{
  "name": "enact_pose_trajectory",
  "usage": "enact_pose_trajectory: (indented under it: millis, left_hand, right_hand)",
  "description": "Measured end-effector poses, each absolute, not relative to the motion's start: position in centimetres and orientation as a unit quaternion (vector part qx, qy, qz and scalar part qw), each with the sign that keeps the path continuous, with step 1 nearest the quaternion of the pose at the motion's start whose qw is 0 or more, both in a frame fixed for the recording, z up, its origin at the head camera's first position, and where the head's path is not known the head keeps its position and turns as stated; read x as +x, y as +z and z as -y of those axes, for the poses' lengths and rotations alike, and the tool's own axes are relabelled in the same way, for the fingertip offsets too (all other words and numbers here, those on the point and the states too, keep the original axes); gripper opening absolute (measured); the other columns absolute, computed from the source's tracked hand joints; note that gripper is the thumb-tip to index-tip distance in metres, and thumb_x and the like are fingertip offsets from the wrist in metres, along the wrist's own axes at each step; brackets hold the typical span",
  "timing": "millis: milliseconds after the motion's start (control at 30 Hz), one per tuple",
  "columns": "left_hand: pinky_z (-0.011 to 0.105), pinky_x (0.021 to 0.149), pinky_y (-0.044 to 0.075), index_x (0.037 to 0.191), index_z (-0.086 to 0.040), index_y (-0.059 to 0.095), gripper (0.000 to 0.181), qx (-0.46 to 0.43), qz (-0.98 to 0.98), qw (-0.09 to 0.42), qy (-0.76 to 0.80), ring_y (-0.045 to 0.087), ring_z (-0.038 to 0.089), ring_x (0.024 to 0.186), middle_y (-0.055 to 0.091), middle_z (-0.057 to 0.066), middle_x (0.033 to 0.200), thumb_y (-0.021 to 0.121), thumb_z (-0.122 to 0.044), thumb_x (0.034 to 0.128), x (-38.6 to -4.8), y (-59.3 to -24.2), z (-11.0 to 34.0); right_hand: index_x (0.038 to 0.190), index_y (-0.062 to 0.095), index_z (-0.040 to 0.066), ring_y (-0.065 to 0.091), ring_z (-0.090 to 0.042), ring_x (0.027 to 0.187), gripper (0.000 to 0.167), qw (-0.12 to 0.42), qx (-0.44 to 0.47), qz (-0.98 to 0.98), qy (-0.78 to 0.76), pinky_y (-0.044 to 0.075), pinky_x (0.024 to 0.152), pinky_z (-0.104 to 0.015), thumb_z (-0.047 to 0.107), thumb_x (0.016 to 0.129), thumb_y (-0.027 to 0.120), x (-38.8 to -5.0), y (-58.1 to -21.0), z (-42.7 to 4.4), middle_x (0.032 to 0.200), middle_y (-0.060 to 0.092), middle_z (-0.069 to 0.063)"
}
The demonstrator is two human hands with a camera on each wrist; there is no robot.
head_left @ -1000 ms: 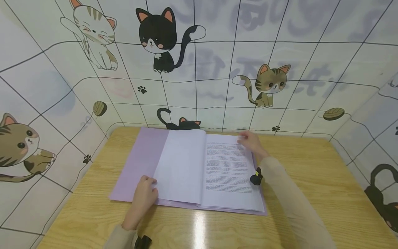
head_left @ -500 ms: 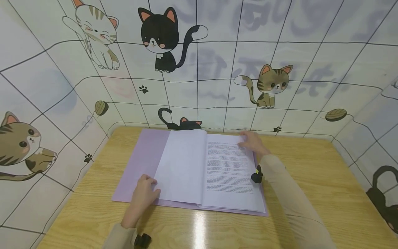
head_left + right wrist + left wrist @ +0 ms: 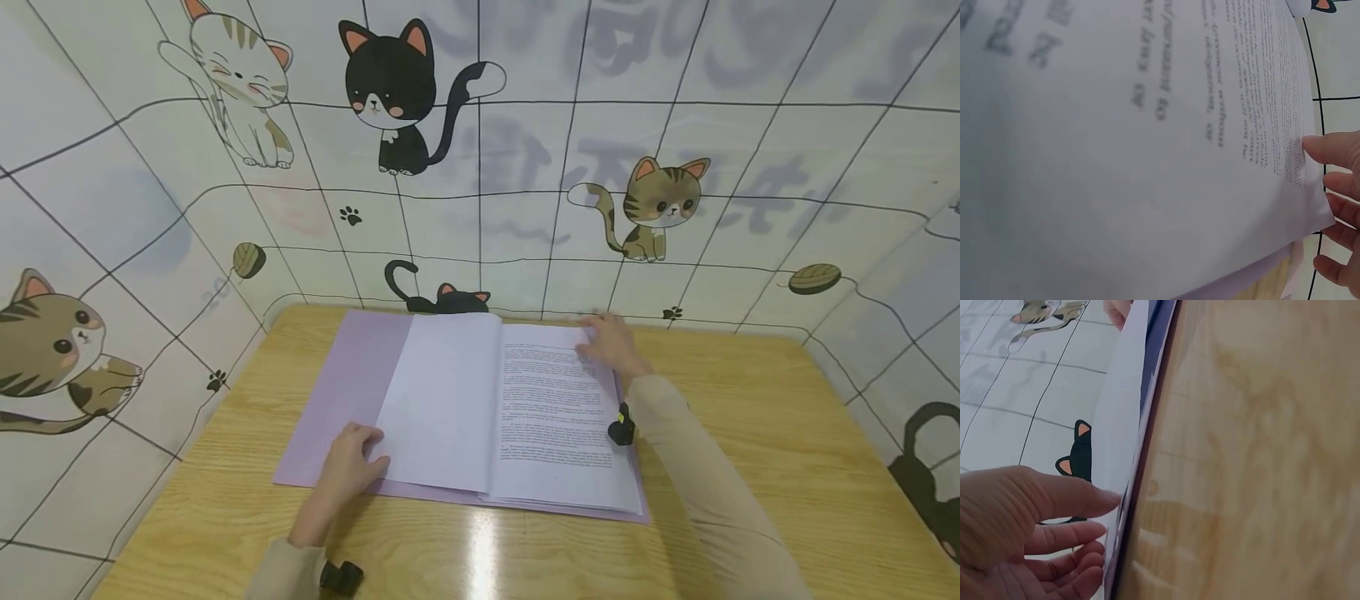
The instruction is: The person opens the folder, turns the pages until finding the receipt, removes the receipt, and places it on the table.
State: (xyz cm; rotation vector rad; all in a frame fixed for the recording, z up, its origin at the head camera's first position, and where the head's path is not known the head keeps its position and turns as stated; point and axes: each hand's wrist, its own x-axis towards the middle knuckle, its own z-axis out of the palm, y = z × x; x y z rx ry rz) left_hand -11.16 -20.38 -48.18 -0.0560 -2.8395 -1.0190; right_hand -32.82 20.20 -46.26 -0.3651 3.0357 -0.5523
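Note:
An open purple folder (image 3: 330, 383) lies on the table, holding white sheets. Its left-hand page (image 3: 442, 400) is blank, while the right-hand page (image 3: 555, 400) carries dense print. My left hand (image 3: 347, 465) rests at the lower left edge of the blank page, over the purple cover, fingers loosely bent. In the left wrist view its thumb (image 3: 1107, 500) touches the sheet edge. My right hand (image 3: 611, 342) is at the upper right corner of the printed page. In the right wrist view its thumb (image 3: 1316, 147) lies on the print, with the other fingers along the page edge, partly hidden.
The wooden table (image 3: 750, 433) extends around the folder, with glare near the front. Behind it stands a white wall covering (image 3: 525, 167) with cat drawings and grid lines. Each wrist carries a small black device (image 3: 621, 427).
The head view has shifted slightly, moving everything a little to the right. The left thumb has moved slightly away from its fingers. The pages and the right hand stay nearly as they were.

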Motion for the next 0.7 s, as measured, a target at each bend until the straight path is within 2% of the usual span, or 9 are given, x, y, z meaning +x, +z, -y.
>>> enact_pose_trajectory:
  millis: [200, 467, 700]
  left_hand:
    - [0.027, 0.065, 0.043, 0.098, 0.008, 0.064, 0.032, -0.026, 0.925, 0.055, -0.374, 0.046, 0.018, 0.075, 0.051, 0.007, 0.082, 0.075, 0.002, 0.0681, -11.48, -48.76, 21.13]
    - [0.026, 0.064, 0.042, 0.097, 0.007, 0.064, 0.032, -0.030, 0.924, 0.055, -0.376, 0.046, 0.017, 0.074, 0.050, 0.006, 0.080, 0.075, 0.002, 0.0680, -11.56, -48.87, 21.32]
    - [0.026, 0.064, 0.043, 0.096, 0.007, 0.064, 0.031, -0.033, 0.923, 0.060, -0.379, 0.046, 0.017, 0.074, 0.051, 0.006, 0.081, 0.076, 0.002, 0.0673, -11.61, -48.97, 21.36]
  right_hand:
    - [0.131, 0.049, -0.001, 0.029, -0.044, 0.127, 0.057, 0.009, -0.112, -0.978, -0.174, 0.027, 0.101, -0.060, 0.025, 0.083, 0.066, -32.69, -46.54, -20.42, 0.136, 0.038, -0.028]
    - [0.127, 0.052, -0.006, 0.041, -0.042, 0.111, 0.054, -0.009, -0.113, -0.977, -0.178, 0.036, 0.091, -0.054, 0.023, 0.083, 0.065, -32.10, -46.16, -20.57, 0.122, 0.046, -0.029]
    - [0.124, 0.051, -0.010, 0.042, -0.042, 0.110, 0.051, -0.011, -0.106, -0.974, -0.199, 0.036, 0.092, -0.054, 0.018, 0.084, 0.063, -31.96, -46.10, -20.48, 0.120, 0.045, -0.029]
